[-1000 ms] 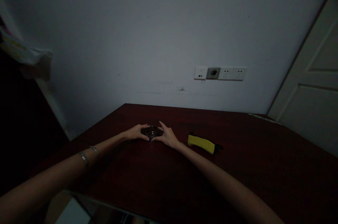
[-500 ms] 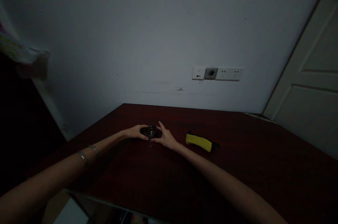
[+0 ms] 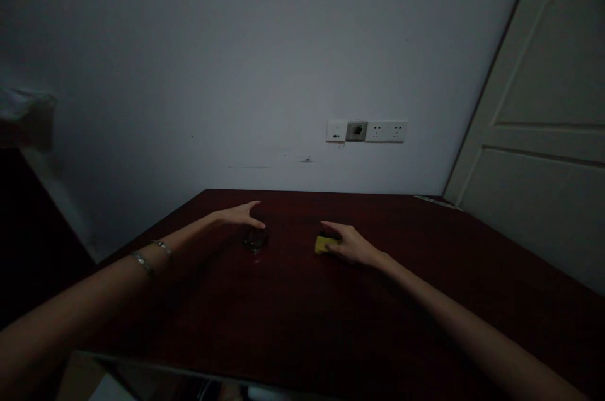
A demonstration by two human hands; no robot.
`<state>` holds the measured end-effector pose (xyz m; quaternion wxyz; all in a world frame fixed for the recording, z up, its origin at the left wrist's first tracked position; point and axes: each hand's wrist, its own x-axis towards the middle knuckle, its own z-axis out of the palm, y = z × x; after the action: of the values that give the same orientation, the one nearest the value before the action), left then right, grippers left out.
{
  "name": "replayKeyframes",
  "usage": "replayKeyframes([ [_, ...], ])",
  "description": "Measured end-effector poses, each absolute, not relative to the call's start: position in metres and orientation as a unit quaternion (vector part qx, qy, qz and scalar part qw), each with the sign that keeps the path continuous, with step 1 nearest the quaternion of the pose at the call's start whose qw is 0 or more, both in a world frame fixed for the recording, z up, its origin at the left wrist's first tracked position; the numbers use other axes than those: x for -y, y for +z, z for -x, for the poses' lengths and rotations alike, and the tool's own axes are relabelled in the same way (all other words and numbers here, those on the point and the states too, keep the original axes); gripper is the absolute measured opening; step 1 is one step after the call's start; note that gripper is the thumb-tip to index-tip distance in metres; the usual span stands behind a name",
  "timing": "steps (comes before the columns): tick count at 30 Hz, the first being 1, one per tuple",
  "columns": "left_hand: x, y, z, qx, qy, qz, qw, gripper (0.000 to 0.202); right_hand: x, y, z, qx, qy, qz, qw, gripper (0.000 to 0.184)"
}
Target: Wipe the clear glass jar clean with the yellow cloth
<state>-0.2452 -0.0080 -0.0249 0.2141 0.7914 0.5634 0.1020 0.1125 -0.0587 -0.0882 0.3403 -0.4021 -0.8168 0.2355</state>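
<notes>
A small dark, clear glass dish [image 3: 255,238] sits on the dark red tabletop. My left hand [image 3: 240,215] hovers beside and just above its far side, thumb and fingers spread, holding nothing. To the right, my right hand [image 3: 350,243] is around a yellow and black pouch [image 3: 325,244], thumb on the near side and fingers over the far side. Only the pouch's left end shows; the hand covers the rest. Two bracelets [image 3: 152,257] circle my left forearm.
The table [image 3: 283,313] meets a pale wall with a row of sockets [image 3: 366,131]. A panelled door [image 3: 534,149] stands at the right. Below the near edge, an open space [image 3: 127,382] holds things too dark to make out.
My left hand has let go of the glass dish and opened above it. My right hand has moved right, from the dish to the pouch. The view has turned slightly right.
</notes>
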Motion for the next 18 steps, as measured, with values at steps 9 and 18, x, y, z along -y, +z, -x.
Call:
replayKeyframes([
  [9,0.021,-0.04,0.107,-0.393,0.074,-0.899,0.176,0.058,0.093,-0.098,-0.163,0.842,0.195,0.404,0.3,0.056],
  [18,0.033,-0.068,0.045,-0.312,0.061,-0.939,0.132,0.04,0.104,-0.119,-0.167,0.841,0.167,0.41,0.31,0.042],
])
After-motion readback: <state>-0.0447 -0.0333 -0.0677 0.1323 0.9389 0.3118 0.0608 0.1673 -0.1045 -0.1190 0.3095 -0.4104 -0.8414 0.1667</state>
